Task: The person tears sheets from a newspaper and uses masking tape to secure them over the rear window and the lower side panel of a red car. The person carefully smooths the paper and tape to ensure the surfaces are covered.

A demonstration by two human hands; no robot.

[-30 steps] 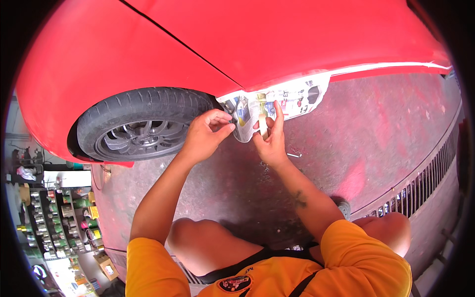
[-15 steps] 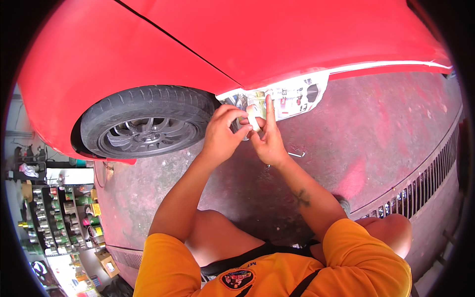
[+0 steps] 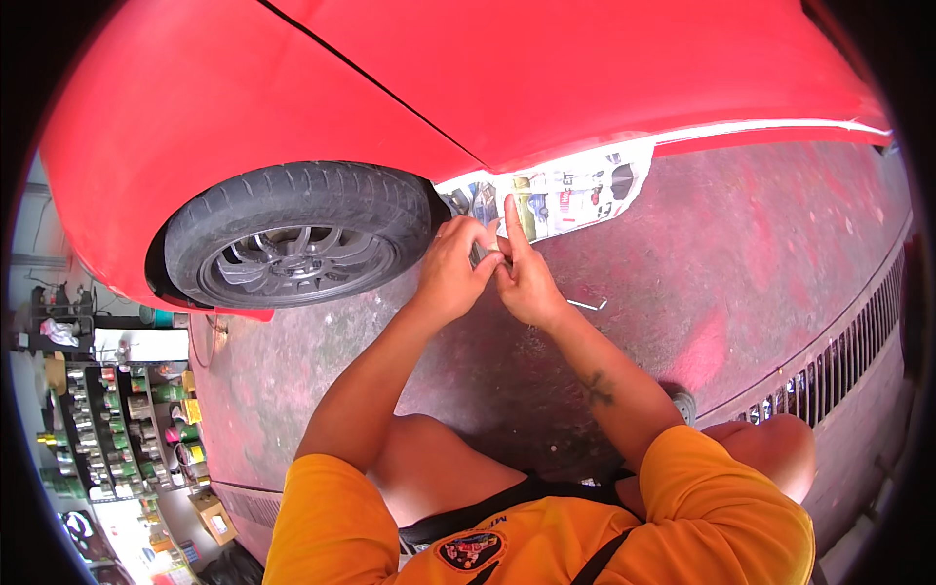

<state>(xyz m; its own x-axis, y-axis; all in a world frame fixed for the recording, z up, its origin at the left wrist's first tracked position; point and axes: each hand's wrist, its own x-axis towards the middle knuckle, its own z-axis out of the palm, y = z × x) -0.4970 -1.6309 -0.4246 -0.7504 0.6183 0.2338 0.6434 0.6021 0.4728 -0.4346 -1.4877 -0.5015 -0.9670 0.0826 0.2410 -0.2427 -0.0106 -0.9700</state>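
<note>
Tape (image 3: 494, 241), a pale roll that looks like masking tape, is tucked between the left hand (image 3: 453, 268) and the right hand (image 3: 529, 283), just below the car, and the fingers hide most of it from me. The right hand seems to grip it between thumb and curled fingers, its index finger stretched straight up across the newspaper (image 3: 575, 200). The left hand is pinched narrow, thumb toward fingertips; I can't tell whether it has hold of the loose end. A second ago it was off to one side by the tyre (image 3: 409, 210), with the roll in plain sight in the right; since then it has come across, and the hands have met or nearly so. I'd say that makes the tape a two-handed matter for now

Behind the fingertips the newspaper hangs as it did, its upper edge along the bottom of the red car panel (image 3: 585, 78). A white strip (image 3: 760, 128) runs on to the right along the lower bodywork. Leftward, the tyre rings a dark multi-spoke wheel (image 3: 292, 268). A thin metal rod (image 3: 588, 305) lies on the stained floor (image 3: 624, 361), with a drain grating (image 3: 824, 380) farther right and shelves of tins (image 3: 102, 429) far left
</note>
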